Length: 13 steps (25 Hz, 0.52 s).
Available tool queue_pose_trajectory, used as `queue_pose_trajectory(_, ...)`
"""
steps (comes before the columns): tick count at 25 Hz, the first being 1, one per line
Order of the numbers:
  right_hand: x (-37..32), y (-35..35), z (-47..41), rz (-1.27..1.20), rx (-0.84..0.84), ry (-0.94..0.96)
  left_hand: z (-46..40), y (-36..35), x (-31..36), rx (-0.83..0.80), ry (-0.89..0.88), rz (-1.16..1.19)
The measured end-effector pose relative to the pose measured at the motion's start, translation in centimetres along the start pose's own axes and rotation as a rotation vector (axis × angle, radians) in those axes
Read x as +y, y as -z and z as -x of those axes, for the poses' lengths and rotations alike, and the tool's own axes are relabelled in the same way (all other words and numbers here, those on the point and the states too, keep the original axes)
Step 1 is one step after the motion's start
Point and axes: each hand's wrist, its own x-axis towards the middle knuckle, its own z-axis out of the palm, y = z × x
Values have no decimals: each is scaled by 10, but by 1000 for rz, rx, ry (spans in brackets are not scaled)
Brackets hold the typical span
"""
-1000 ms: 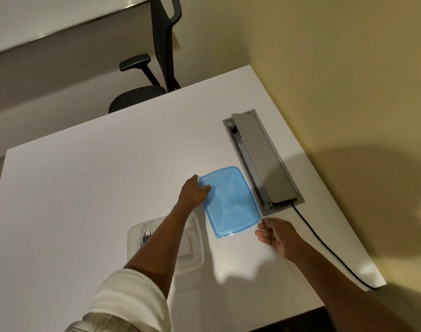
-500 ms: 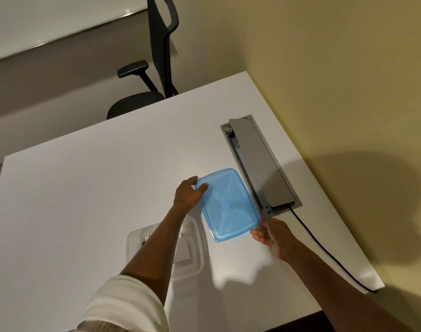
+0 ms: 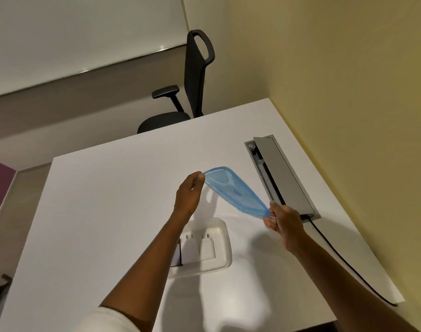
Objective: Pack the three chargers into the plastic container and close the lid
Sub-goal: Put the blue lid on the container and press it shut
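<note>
chargers (image 3: 201,245) partly hidden behind left forearm, lid (image 3: 235,191) held aloft

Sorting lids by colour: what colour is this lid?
Translucent light blue; the lid shows in the head view, held by both hands.

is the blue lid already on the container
No, both the left hand and right hand hold the blue lid above the table, apart from the container.

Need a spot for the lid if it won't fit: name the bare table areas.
Bare: the wide stretch of table left of the container, and the far part toward the chair. Crowded: the right edge, with the cable box and cord.
</note>
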Motion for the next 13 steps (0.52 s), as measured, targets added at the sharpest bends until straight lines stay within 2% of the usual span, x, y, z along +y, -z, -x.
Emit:
queue_pose_trajectory(4, 13, -24, 34, 239, 5, 190, 34, 41, -23, -3, 63, 112)
queue_pose_trajectory(8, 39, -51, 71, 408, 79, 247, 68, 73, -60, -24, 88, 210)
queue_pose_trajectory(13, 79, -78, 101, 583, 73, 313, 102, 87, -103, -78, 128, 236)
